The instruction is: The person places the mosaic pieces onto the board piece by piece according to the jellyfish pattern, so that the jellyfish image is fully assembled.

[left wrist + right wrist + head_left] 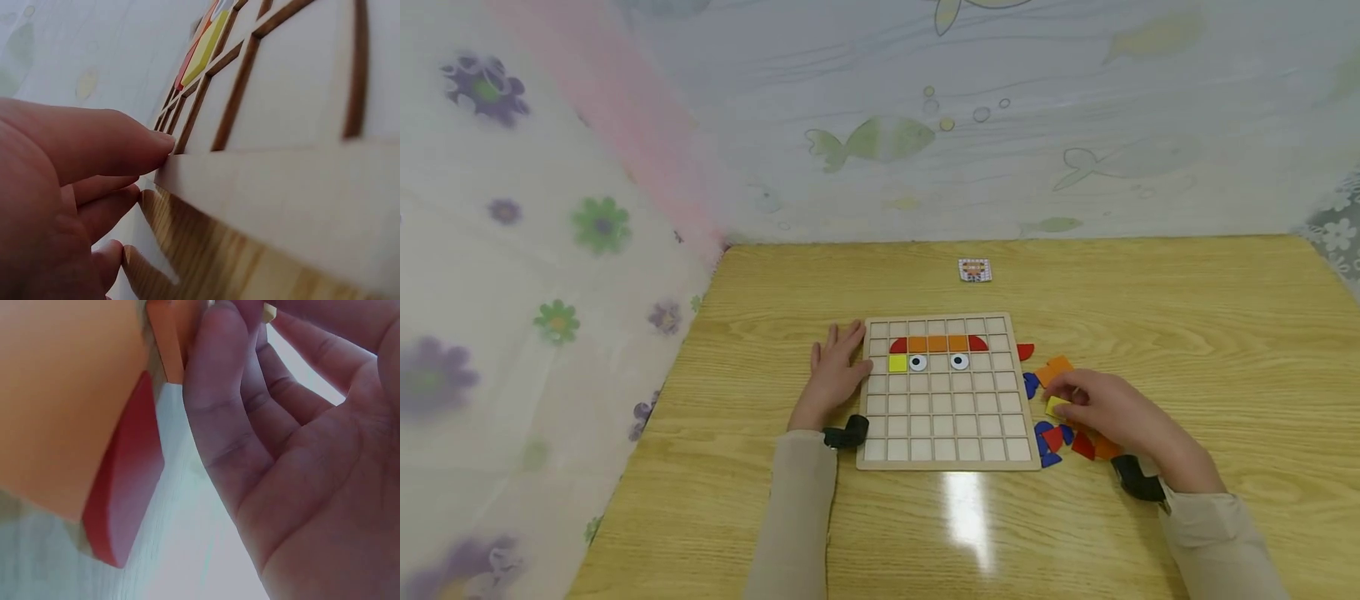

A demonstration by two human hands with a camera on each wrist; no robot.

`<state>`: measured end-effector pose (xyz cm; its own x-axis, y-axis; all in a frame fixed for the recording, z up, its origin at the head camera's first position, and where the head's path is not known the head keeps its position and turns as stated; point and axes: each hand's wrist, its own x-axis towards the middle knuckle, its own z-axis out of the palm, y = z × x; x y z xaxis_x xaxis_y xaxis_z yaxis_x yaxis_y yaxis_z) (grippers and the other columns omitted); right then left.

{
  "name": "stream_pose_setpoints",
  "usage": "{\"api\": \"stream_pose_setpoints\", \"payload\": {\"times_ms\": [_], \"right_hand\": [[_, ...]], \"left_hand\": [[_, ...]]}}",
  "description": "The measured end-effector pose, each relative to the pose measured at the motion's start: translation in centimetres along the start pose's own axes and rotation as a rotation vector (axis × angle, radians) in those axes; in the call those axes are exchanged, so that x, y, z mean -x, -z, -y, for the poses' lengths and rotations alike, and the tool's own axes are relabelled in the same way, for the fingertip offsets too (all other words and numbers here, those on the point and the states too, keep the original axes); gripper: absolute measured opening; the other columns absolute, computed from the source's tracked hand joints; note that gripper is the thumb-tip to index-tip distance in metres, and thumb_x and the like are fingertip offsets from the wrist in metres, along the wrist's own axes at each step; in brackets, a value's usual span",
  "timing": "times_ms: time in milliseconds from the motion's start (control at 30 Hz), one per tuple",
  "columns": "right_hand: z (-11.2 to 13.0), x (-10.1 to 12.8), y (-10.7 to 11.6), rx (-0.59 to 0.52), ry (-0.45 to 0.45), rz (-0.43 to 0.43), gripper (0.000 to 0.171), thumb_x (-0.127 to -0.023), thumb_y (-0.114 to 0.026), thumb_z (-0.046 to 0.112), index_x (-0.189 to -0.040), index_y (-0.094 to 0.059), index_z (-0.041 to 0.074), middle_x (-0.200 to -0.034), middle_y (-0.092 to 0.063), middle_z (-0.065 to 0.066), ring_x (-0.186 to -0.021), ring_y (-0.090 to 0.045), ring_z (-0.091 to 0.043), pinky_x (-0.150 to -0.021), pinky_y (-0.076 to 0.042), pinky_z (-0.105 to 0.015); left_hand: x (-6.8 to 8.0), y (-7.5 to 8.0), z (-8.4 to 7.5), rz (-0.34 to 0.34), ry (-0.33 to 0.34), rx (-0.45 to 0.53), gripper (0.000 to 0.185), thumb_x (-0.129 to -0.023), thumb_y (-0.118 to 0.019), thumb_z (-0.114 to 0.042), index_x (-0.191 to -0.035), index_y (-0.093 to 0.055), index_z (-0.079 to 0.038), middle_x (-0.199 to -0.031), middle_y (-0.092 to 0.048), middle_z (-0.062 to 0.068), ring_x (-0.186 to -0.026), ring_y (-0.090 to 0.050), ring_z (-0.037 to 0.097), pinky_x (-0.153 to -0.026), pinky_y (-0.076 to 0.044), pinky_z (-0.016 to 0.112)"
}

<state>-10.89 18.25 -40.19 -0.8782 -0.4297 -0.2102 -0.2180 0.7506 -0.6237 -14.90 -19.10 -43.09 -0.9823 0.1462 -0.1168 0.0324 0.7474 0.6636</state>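
On the right side of the grid board (951, 465), your right hand (1108, 408) pinches a yellow tile (1055, 407) between thumb and fingers, low among loose pieces (1054, 439) in red, blue and orange. The head view shows the tile's face, whereas the right wrist view gives you just a sliver of it past your bent fingers, but brings close the thick edge of a red piece (128, 481) beside a broad orange piece (62, 406). Your left hand (835, 377) lies flat with fingers spread; its wrist view shows your thumb tip touching the board's frame. Only the head view takes in both eye discs (917, 362) whole, the full orange row (937, 343) with red rounded ends, and the picture card (975, 270) beyond the board on the surface (1187, 317). Your left forearm reaches almost straight forward; your right slants inward from the lower right.
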Motion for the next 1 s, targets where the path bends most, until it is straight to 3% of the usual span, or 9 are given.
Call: {"api": "stream_pose_setpoints", "payload": {"times_ms": [567, 767, 1000], "right_hand": [[1.6, -2.5, 0.2, 0.02, 0.081, -0.061, 0.022, -0.087, -0.057, 0.028, -0.104, -0.066, 0.016, -0.095, -0.061, 0.003, -0.083, -0.053, -0.015, -0.076, -0.042, -0.036], [2.6, -4.4, -0.3, 0.006, 0.083, -0.048, 0.021, -0.089, -0.053, 0.019, -0.107, -0.064, 0.015, -0.091, -0.059, 0.002, -0.078, -0.05, -0.015, -0.072, -0.041, -0.034], [3.5, -6.5, -0.9, -0.05, 0.047, -0.062, 0.02, -0.087, -0.057, 0.02, -0.104, -0.062, 0.012, -0.085, -0.059, 0.002, -0.074, -0.051, -0.015, -0.069, -0.042, -0.032]], "left_hand": [[0.0, -0.1, 0.0, -0.001, 0.005, -0.006, 0.058, -0.089, -0.049, -0.024, -0.142, -0.027, -0.015, -0.147, -0.018, -0.003, -0.135, 0.005, 0.021, -0.101, 0.012, 0.046], [0.0, -0.1, -0.1, 0.0, 0.004, -0.013, 0.058, -0.089, -0.048, -0.024, -0.142, -0.026, -0.016, -0.147, -0.018, -0.005, -0.135, 0.005, 0.02, -0.101, 0.012, 0.045], [0.1, 0.0, 0.0, 0.003, 0.001, -0.003, 0.057, -0.089, -0.049, -0.024, -0.142, -0.027, -0.015, -0.147, -0.018, -0.005, -0.135, 0.006, 0.021, -0.101, 0.012, 0.046]]}}
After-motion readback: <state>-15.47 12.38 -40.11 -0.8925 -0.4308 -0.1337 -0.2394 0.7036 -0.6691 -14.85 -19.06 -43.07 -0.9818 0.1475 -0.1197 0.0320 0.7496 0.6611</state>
